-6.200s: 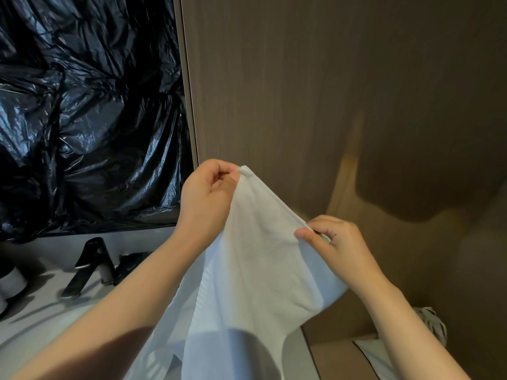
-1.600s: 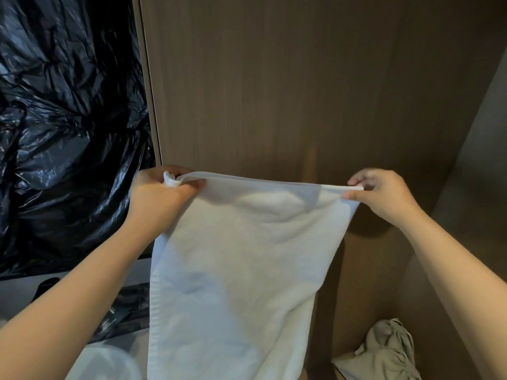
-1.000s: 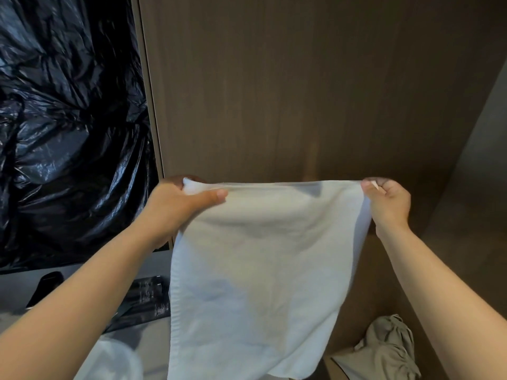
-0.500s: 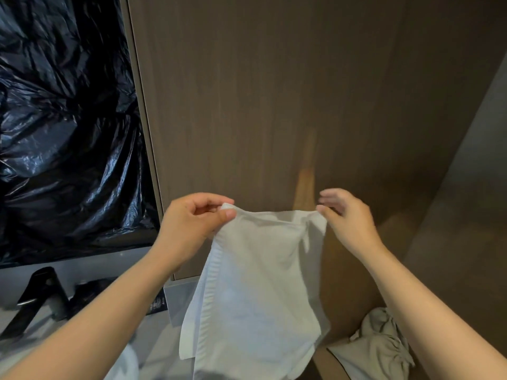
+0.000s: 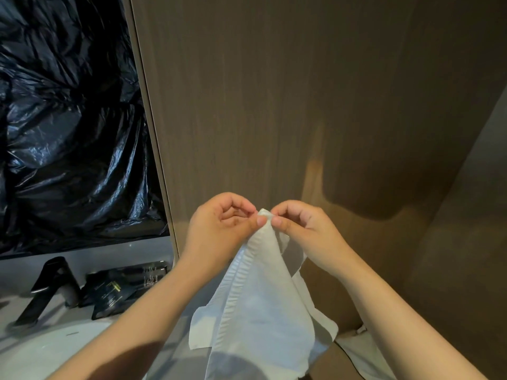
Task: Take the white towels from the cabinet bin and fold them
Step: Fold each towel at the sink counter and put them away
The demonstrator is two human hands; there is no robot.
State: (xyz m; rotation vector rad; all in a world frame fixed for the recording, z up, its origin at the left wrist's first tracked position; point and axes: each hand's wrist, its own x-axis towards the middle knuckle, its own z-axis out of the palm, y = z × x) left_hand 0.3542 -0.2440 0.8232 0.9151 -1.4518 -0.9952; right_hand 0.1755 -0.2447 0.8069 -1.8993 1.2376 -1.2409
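A white towel [image 5: 260, 303] hangs folded in half lengthwise in front of a brown wooden cabinet panel [image 5: 301, 105]. My left hand [image 5: 222, 229] and my right hand [image 5: 304, 229] meet at its top, each pinching an upper corner between thumb and fingers, so the two corners touch. The towel's lower end drops out of view at the bottom edge. Another pale cloth [image 5: 365, 352] lies low at the right, partly hidden by my right forearm.
A crumpled black plastic sheet [image 5: 68, 133] covers the wall at the left. Below it a black faucet [image 5: 52, 286] and dark packets [image 5: 123, 289] stand on a grey counter beside a white basin [image 5: 49, 349].
My hands have come together from wide apart, bringing the towel's two top corners to meet. The towel went from spread flat to folded in half. The view has tilted down a little.
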